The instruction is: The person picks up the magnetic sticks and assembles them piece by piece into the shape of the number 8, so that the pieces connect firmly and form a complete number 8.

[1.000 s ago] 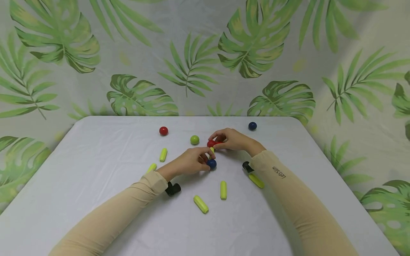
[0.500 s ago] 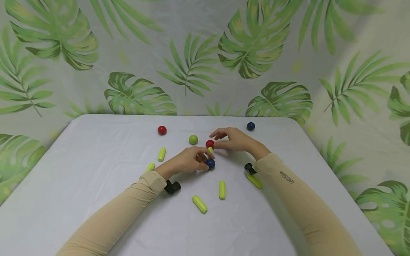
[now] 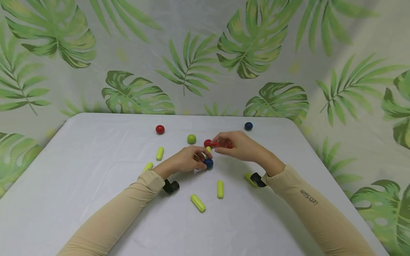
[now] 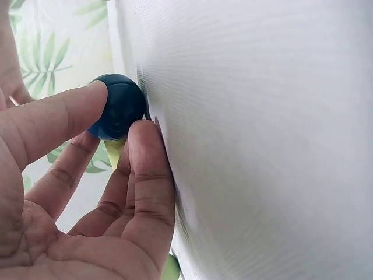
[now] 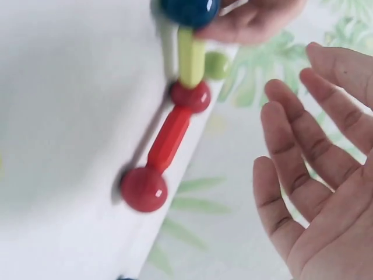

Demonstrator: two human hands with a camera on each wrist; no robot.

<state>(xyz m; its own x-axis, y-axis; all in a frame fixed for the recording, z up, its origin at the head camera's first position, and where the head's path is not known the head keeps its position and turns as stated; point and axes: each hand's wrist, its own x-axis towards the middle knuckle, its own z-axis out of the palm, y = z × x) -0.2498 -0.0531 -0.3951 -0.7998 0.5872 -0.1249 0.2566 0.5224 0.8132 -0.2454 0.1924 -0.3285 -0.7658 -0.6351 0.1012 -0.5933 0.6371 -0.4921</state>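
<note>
My left hand [image 3: 187, 160] pinches a blue ball [image 4: 119, 105] between thumb and fingers, low at the tabletop. From that ball a chain runs on: a yellow-green rod [image 5: 191, 55], a red ball [image 5: 191, 96], a red rod [image 5: 169, 140] and an end red ball [image 5: 144, 189]. My right hand [image 5: 326, 169] is spread beside the chain, fingers relaxed and apart from it in the right wrist view. In the head view this hand [image 3: 243, 144] overlaps the end ball, which shows between its fingers.
Several loose yellow-green rods lie around, among them one rod [image 3: 198, 203] at the front and another rod [image 3: 220, 189]. Farther back sit a red ball [image 3: 160, 129], a green ball [image 3: 191, 139] and a blue ball [image 3: 248, 126]. A leaf-print cloth [image 3: 198, 53] hangs behind the table.
My right hand has let go of the red end of the chain and drawn back slightly to the right. My left hand keeps its pinch on the blue ball.
</note>
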